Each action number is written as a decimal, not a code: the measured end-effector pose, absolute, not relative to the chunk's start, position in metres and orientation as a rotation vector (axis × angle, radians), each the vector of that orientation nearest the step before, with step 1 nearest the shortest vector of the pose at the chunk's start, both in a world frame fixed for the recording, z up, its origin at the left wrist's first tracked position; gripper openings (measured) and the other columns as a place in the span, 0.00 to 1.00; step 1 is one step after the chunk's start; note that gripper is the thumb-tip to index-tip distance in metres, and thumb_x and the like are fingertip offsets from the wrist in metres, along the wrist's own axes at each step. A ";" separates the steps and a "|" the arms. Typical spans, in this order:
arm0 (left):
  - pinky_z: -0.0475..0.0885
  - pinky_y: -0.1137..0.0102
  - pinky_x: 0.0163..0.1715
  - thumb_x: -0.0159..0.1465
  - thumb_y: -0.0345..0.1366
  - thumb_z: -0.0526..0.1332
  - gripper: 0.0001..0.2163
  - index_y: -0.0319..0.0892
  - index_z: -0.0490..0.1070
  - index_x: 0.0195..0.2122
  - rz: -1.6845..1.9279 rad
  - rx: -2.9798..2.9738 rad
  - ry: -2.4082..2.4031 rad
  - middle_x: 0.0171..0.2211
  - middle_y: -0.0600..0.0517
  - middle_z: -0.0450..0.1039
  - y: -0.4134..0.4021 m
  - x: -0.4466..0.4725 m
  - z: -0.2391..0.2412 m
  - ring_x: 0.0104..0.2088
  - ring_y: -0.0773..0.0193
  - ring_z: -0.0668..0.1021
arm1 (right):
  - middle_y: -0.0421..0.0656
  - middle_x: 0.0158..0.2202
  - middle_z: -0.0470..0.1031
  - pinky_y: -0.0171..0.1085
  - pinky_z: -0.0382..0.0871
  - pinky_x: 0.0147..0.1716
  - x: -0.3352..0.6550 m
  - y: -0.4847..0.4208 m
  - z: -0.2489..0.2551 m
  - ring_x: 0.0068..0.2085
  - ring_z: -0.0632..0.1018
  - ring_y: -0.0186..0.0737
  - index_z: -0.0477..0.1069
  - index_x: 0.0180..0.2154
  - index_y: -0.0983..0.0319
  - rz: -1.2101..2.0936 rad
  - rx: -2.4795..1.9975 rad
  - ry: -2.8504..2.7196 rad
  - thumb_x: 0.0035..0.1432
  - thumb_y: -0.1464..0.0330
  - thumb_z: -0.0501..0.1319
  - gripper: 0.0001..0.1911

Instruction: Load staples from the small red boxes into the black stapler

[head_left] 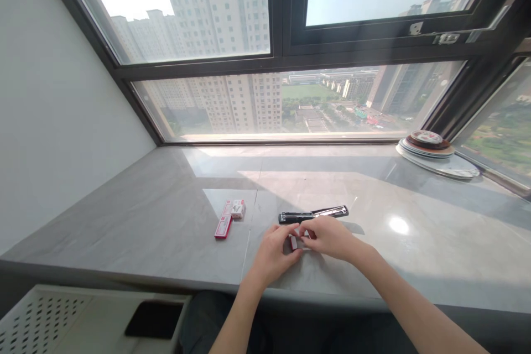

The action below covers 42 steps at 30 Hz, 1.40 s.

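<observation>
Just below the centre of the frame, a small red-and-white box (295,241) sits pinched between the left hand (274,251) and the right hand (329,237), fingers of both curled on it (most of it hidden). Touching the fingertips from above lies an opened black stapler (313,214). Left of it rest two red boxes (230,217), well apart. Bare sill (145,221) spreads to the near edge. Stacked plates (433,150) occupy the right corner.

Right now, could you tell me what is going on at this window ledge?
A person sits at the grey ledge; the left hand and right hand are together pinching a small red-and-white box. Just beyond lies an opened black stapler. Two more small red boxes lie to the left.
</observation>
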<state>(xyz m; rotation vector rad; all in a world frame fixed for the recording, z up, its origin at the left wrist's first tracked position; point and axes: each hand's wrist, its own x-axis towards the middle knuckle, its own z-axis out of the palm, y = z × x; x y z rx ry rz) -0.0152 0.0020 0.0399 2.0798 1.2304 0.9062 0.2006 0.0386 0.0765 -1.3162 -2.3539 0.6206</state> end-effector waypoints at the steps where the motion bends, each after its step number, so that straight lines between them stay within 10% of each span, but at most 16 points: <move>1: 0.71 0.59 0.58 0.60 0.29 0.69 0.29 0.55 0.71 0.62 0.907 2.075 1.233 0.50 0.53 0.78 0.002 -0.015 0.040 0.53 0.54 0.76 | 0.38 0.23 0.76 0.35 0.57 0.29 0.209 0.036 0.074 0.27 0.73 0.39 0.81 0.32 0.54 0.675 -1.344 -2.277 0.56 0.68 0.63 0.07; 10: 0.72 0.58 0.55 0.68 0.41 0.64 0.20 0.52 0.70 0.62 0.969 2.073 1.381 0.47 0.50 0.77 0.002 -0.013 0.034 0.51 0.54 0.76 | 0.37 0.26 0.74 0.36 0.63 0.29 0.262 0.008 0.039 0.28 0.71 0.39 0.82 0.49 0.56 0.863 -1.470 -1.866 0.53 0.54 0.71 0.24; 23: 0.71 0.66 0.40 0.73 0.39 0.54 0.11 0.50 0.72 0.52 0.895 1.952 1.366 0.33 0.55 0.77 0.004 -0.017 0.031 0.33 0.62 0.77 | 0.40 0.30 0.81 0.37 0.64 0.32 0.216 -0.003 0.056 0.31 0.75 0.43 0.84 0.47 0.53 0.854 -1.460 -1.917 0.53 0.54 0.71 0.20; 30: 0.64 0.55 0.59 0.62 0.39 0.70 0.25 0.50 0.70 0.60 0.915 2.180 1.610 0.59 0.46 0.69 0.049 -0.025 0.029 0.60 0.49 0.69 | 0.40 0.31 0.82 0.37 0.63 0.34 0.197 0.001 0.061 0.32 0.77 0.42 0.86 0.38 0.51 0.756 -1.423 -2.054 0.62 0.59 0.63 0.11; 42: 0.61 0.55 0.63 0.64 0.40 0.71 0.11 0.53 0.77 0.48 0.910 2.197 1.502 0.57 0.52 0.73 0.031 -0.026 0.018 0.62 0.51 0.67 | 0.42 0.38 0.84 0.38 0.66 0.38 0.193 0.035 0.061 0.39 0.80 0.45 0.83 0.47 0.54 0.592 -1.411 -2.047 0.68 0.59 0.58 0.16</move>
